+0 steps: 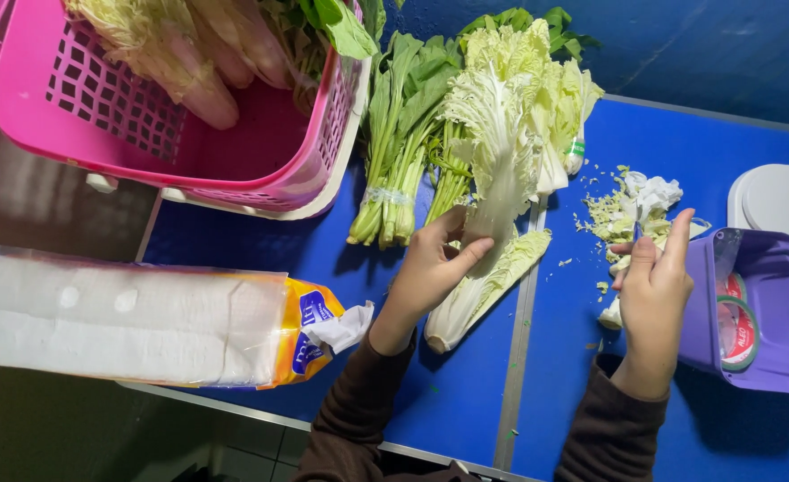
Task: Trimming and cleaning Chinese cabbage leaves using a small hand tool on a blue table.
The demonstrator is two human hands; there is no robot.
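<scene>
Two containers were in view. Pink basket [100,107], upper left, held pale-stalked leafy greens piled toward its right wall. Purple box [769,303], at right, lay tipped on its side with a roll of tape [735,321] inside.

Napa cabbage leaf [488,268] lay on the blue table [394,393], long axis running diagonally: white stalk end pointing toward the lower left, frilled leafy end toward the upper right, against a heap of cabbage [519,107]. A bundle of tied greens [394,161] lay just left of it.

Left hand [430,268] reached in from below, wrist bent, thumb and fingers pinched on the leaf's stalk. Right hand [653,286] stood on edge beside the purple box, fingers closed around a pale cabbage piece [610,312]; trimmings [631,201] lay above it.
</scene>
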